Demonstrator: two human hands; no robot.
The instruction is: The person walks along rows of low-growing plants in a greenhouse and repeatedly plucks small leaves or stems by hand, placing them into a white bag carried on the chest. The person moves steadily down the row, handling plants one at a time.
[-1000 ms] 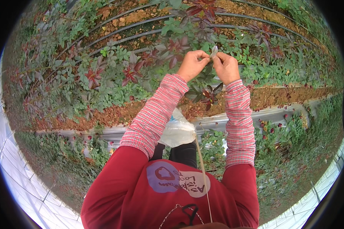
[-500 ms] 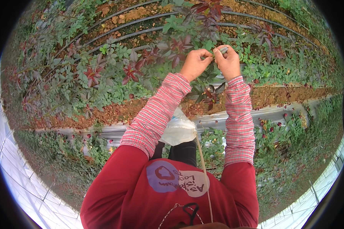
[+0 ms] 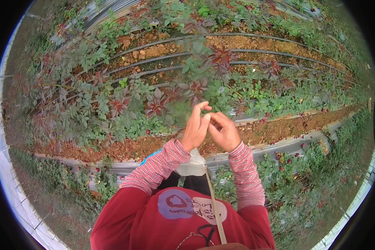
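My left hand (image 3: 197, 128) and my right hand (image 3: 223, 132) meet in front of my chest, above the near edge of a raised soil bed (image 3: 112, 150). The left hand's fingers point upward. Against the left palm, the right hand's fingertips are bunched together. Whether something small lies between them is hidden. Both forearms wear red striped sleeves. A white plastic bag (image 3: 191, 166) hangs at my waist just below the wrists. Young rose plants with reddish leaves (image 3: 154, 106) stand right behind the hands.
Black drip hoses (image 3: 246, 52) run along the brown soil between rows of plants. A grey metal bed edge (image 3: 121, 167) crosses in front of me. Low green weeds (image 3: 304, 175) cover the ground on the right. A tan strap (image 3: 215, 208) hangs down my red top.
Both hands have come down and toward my body from the plant stem they were touching higher up. They are now pressed together, and the view has shifted upward over the bed.
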